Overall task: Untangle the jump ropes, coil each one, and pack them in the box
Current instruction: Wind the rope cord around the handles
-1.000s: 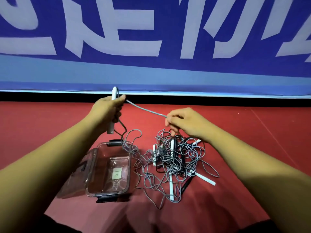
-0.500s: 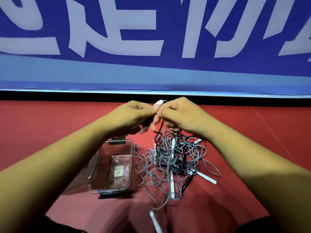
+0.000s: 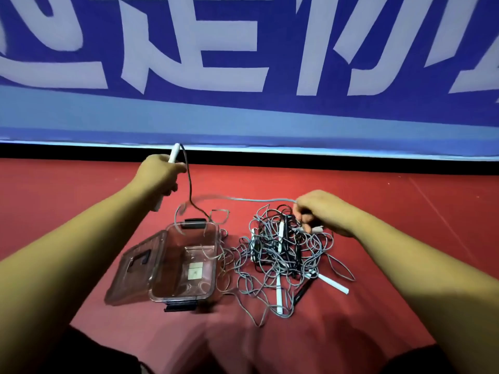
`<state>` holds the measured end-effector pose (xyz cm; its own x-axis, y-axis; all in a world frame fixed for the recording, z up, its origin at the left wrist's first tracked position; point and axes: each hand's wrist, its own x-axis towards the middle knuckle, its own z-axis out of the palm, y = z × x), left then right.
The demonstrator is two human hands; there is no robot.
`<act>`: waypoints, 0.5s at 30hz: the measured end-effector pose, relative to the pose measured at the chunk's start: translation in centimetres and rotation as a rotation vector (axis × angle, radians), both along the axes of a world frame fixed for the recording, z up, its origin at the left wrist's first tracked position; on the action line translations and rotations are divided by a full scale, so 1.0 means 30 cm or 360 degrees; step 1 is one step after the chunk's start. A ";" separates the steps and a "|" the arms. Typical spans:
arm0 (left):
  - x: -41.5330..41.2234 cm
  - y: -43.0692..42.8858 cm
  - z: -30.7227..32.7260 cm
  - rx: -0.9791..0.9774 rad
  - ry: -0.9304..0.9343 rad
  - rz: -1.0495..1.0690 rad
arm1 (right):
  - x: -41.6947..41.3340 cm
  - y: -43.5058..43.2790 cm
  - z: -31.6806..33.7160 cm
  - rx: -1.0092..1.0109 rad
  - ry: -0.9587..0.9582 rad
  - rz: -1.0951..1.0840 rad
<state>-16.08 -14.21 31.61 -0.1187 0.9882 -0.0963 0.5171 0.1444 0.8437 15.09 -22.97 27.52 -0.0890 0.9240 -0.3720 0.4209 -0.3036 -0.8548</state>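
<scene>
A tangled pile of grey jump ropes [image 3: 283, 255] with white and black handles lies on the red floor. My left hand [image 3: 159, 174] is raised above the box and grips a white handle [image 3: 174, 152] upright. A grey cord [image 3: 243, 198] runs from it across to my right hand [image 3: 321, 211], which pinches the cord at the top of the pile. The clear plastic box [image 3: 214, 255] stands open to the left of the pile, with its lid [image 3: 135, 268] lying open on its left side. Some cord loops hang over the box's far rim.
A white handle [image 3: 333, 283] and a black handle [image 3: 302, 290] stick out of the pile's near right. A blue banner with white characters [image 3: 243, 63] stands along the far edge of the red floor [image 3: 405, 211]. My knees are at the bottom.
My hands, together above the pile half a second ago, have parted: the left went up and left with the white handle, the right dropped to the pile's top, stretching cord between them.
</scene>
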 end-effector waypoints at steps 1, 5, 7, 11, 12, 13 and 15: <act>0.004 0.001 -0.002 0.0017 0.0022 0.0023 | -0.035 0.006 0.017 0.0011 0.0244 -0.0153; 0.070 -0.054 -0.001 -0.0106 -0.0207 -0.0394 | -0.163 0.006 0.114 -0.0046 0.1176 -0.0340; 0.121 -0.114 -0.015 -0.0336 -0.0528 -0.0675 | -0.205 0.004 0.154 -0.0110 0.1457 -0.0330; 0.179 -0.180 -0.058 -0.0693 -0.1006 -0.0973 | -0.243 0.019 0.204 -0.0125 0.1891 -0.0367; 0.181 -0.185 -0.067 -0.0809 -0.1071 -0.1048 | -0.240 0.031 0.207 -0.0082 0.1960 -0.0407; 0.179 -0.187 -0.075 -0.0941 -0.1120 -0.1138 | -0.232 0.048 0.205 -0.0035 0.1992 -0.0468; 0.166 -0.189 -0.081 -0.1098 -0.1121 -0.1309 | -0.199 0.080 0.190 0.0035 0.1960 -0.0645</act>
